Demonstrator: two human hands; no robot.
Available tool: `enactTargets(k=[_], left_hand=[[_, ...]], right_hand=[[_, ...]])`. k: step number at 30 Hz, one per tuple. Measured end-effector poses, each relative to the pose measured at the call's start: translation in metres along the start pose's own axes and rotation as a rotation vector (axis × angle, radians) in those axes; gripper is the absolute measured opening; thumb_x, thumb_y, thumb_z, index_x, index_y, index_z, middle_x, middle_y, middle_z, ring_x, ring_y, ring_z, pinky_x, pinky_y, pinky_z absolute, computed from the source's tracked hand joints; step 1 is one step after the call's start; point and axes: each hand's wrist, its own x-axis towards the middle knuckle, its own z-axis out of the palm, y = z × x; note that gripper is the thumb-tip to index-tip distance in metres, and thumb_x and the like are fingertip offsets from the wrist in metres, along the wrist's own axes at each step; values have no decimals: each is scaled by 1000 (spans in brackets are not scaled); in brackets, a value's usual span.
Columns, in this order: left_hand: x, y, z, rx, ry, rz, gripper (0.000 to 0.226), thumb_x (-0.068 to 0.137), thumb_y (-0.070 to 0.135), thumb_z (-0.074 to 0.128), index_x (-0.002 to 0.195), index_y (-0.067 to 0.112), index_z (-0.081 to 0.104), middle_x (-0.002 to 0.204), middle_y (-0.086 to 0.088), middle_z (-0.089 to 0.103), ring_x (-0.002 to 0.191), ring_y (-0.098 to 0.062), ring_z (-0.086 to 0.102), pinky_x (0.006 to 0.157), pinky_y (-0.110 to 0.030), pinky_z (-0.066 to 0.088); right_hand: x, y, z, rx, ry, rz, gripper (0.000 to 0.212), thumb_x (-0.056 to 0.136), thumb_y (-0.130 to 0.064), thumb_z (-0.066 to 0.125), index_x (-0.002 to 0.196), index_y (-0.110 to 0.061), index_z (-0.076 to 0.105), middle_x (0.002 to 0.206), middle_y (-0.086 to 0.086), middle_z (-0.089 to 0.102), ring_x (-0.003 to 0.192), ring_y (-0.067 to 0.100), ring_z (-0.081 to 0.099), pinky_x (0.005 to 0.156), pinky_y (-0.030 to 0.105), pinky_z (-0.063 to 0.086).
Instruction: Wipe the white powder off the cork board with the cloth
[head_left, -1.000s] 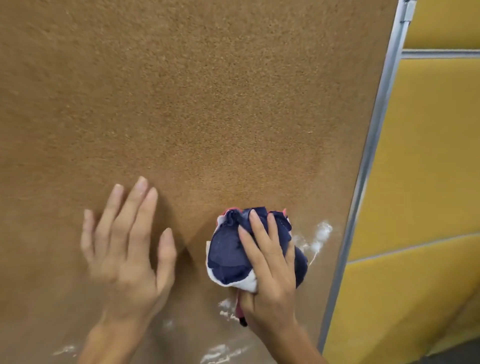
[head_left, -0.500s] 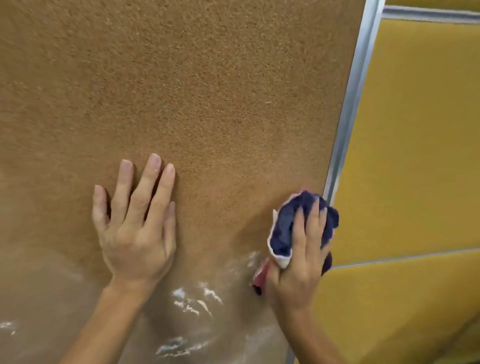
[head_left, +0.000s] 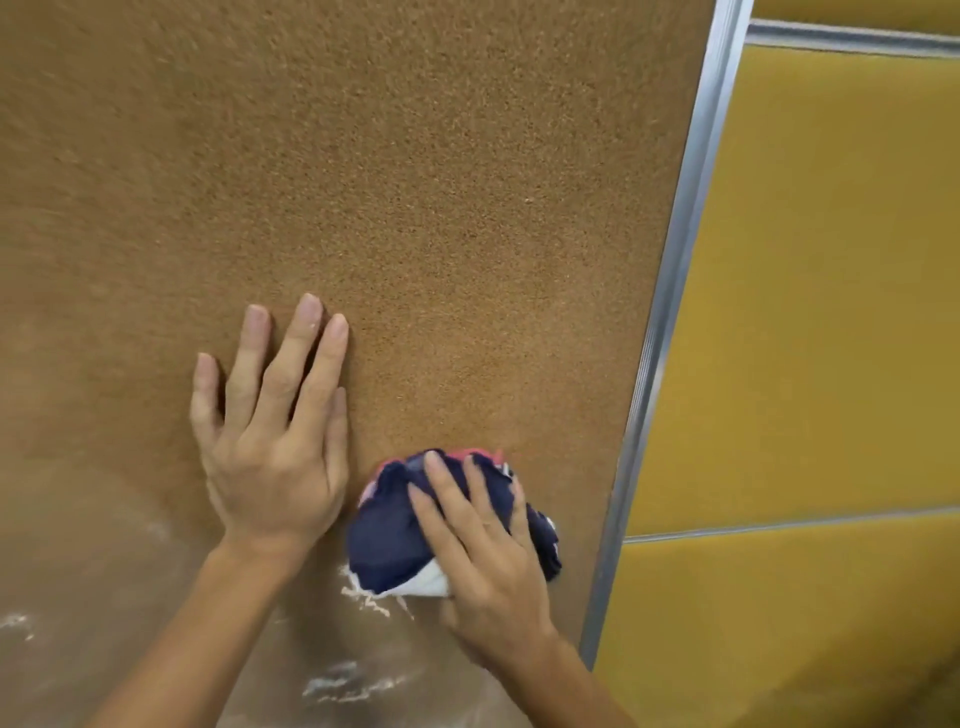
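Cloth (head_left: 390, 540) held by right hand (head_left: 491, 564) against cork board (head_left: 415, 208).

No legible text, label, brand or number was found. The cork board (head_left: 415, 208) and cloth (head_left: 395, 540) bore no readable markings.
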Motion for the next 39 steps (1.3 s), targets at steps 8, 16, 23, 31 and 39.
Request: enactTargets(k=[8, 16, 23, 31, 39], left_hand=[[0, -1, -1, -18, 9, 7, 46, 109, 16, 47, 155, 17, 46, 162, -1, 40, 156, -23, 28, 127, -44, 13], [-1, -1, -1, -9, 15, 9, 47, 109, 15, 49, 156, 18, 45, 162, -2, 41, 156, -22, 27, 127, -43, 12], [-1, -1, -2, -1, 11, 1, 47, 109, 16, 48, 156, 18, 45, 162, -1, 41, 156, -22, 27, 126, -45, 14], [-2, -1, -3, -3, -3, -1, 49, 109, 16, 48, 157, 19, 43, 163, 0, 40, 156, -22, 27, 126, -43, 13], [-1, -1, -4, 6, -41, -2, 50, 108, 17, 49, 158, 20, 40, 166, 4, 32, 157, -20, 23, 127, -43, 11]], right_hand=[[-3, 25, -11, 26, 226, 511, 70, 85, -14, 48, 154, -6, 39, 172, 4, 16, 159, 30, 16, 125, 61, 17], [-8, 62, -33, -48, 71, 244, 69, 87, -7, 46, 155, -13, 36, 173, -4, 12, 157, 26, 22, 128, 47, 16], [-60, 20, -29, 93, 47, 502, 84, 83, 4, 53, 160, -20, 30, 172, -2, 19, 158, 25, 19, 116, 51, 29], [-13, 59, -52, 14, 78, 413, 76, 79, 7, 46, 153, -5, 40, 167, 13, 29, 156, 29, 26, 126, 51, 26], [-57, 32, -73, 122, -17, 527, 88, 79, 7, 52, 157, -28, 36, 167, -10, 32, 154, 7, 28, 101, 55, 52]])
